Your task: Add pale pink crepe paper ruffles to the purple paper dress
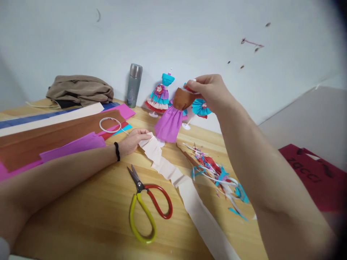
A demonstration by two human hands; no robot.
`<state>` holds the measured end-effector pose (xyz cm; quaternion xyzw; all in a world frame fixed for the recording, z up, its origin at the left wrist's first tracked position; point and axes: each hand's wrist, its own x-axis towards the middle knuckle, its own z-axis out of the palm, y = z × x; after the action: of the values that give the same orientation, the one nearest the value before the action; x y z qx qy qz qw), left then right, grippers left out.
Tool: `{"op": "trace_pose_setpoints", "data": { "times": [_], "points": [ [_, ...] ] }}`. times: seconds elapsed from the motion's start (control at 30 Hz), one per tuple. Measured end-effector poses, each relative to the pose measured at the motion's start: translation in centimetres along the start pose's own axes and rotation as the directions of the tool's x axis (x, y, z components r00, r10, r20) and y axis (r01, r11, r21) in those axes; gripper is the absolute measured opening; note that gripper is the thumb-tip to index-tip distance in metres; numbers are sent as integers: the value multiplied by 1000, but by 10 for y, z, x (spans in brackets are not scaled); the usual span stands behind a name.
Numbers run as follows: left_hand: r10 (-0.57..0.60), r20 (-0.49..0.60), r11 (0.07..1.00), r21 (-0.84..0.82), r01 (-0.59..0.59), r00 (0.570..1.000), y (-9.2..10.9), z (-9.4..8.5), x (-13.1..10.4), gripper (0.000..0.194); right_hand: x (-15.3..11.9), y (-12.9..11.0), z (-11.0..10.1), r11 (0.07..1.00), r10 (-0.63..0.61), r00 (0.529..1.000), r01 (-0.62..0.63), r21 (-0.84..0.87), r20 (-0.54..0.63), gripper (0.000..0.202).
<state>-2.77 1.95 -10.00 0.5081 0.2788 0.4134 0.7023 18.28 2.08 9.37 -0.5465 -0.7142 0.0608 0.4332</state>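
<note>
My left hand is closed, pinching the gathered end of a long pale pink crepe paper strip. The strip runs down to the front edge of the view, with pleats in its upper part. My right hand is closed on the top of a small dress form with a brown bodice and a purple skirt. The form leans, its upper end to the right; a bit of white base shows below the skirt. Red-and-yellow-handled scissors lie slightly open on the wooden table.
Behind stand a tiered paper dress and a partly hidden blue one. A thermos, bunched brown cloth, crepe sheets and a white coil are left. Paper scraps and a red bag are right.
</note>
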Motion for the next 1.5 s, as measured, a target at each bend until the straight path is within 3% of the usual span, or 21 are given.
{"op": "trace_pose_setpoints", "data": {
  "times": [0.1,0.17,0.23,0.3,0.37,0.4,0.43,0.47,0.5,0.53,0.63,0.83,0.93,1.13,1.33,1.5],
  "points": [
    [10,6,1000,4,-10,1000,0,0,1,24,-4,0,2,989,113,991,-119,87,64,25],
    [17,8,1000,3,-17,1000,0,0,1,24,-8,-1,1,985,94,995,-99,140,39,22],
    [23,7,1000,-5,-23,1000,0,-1,1,23,-16,1,-1,980,59,995,-42,195,-80,15],
    [23,4,1000,-17,-22,1000,0,-1,2,20,-31,7,-3,970,59,959,10,241,-278,11],
    [19,0,999,-33,-19,1000,0,-2,3,17,-55,19,-1,955,122,925,-11,297,-359,16],
    [18,-3,999,-43,-18,1000,0,-3,3,16,-69,26,1,941,165,929,-49,334,-330,24],
    [16,-7,998,-53,-17,1000,0,-3,3,16,-84,33,6,926,207,952,-117,358,-224,30],
    [15,-11,998,-63,-15,1000,0,-3,4,15,-99,39,12,907,252,967,-223,357,-34,34],
    [13,-16,997,-73,-14,1000,0,-3,4,16,-114,45,19,886,286,937,-338,318,198,37],
    [11,-20,997,-81,-13,1000,0,-3,4,15,-127,50,28,876,294,902,-387,289,316,38],
    [4,-28,995,-95,-7,1000,0,-3,4,13,-153,56,55,863,303,850,-436,253,432,36],
    [-10,-28,995,-95,7,1000,2,-1,2,12,-158,55,86,802,331,818,-506,316,471,38],
    [-4,-38,996,-91,1,999,3,-1,2,15,-159,57,89,737,356,775,-577,353,522,45],
    [24,-58,997,-68,-28,998,2,0,2,18,-163,55,86,635,391,731,-654,411,559,34],
    [71,-69,996,50,-68,995,1,-2,2,18,-158,49,80,640,427,753,-643,421,501,34],
    [106,-91,983,161,-90,990,3,-5,5,20,-152,45,78,776,422,821,-547,315,384,32]
  ]
}}
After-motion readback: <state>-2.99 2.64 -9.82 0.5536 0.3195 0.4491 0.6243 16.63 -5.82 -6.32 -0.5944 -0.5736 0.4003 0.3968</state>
